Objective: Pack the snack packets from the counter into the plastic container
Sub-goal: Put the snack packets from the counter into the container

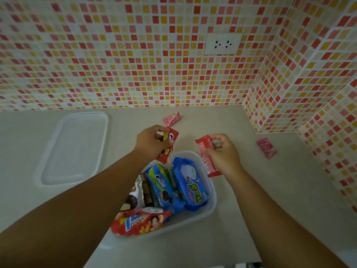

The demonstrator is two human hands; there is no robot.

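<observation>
A clear plastic container [211, 192] stands on the counter in front of me, holding several snack packets: two blue ones [190, 186], a red one [139, 222] and chocolate ones. My left hand [151, 142] grips a red snack packet [172, 139] just above the container's far rim. My right hand [223, 153] holds a long pink-red packet [206, 151] beside the container's far right corner. Two pink packets lie loose on the counter, one [172, 118] behind my left hand and one [267, 147] far right.
The container's clear lid [75, 147] lies flat on the counter to the left. A mosaic-tiled wall runs behind, with a white power socket [222, 44], and a tiled corner [270, 113] juts out at the right.
</observation>
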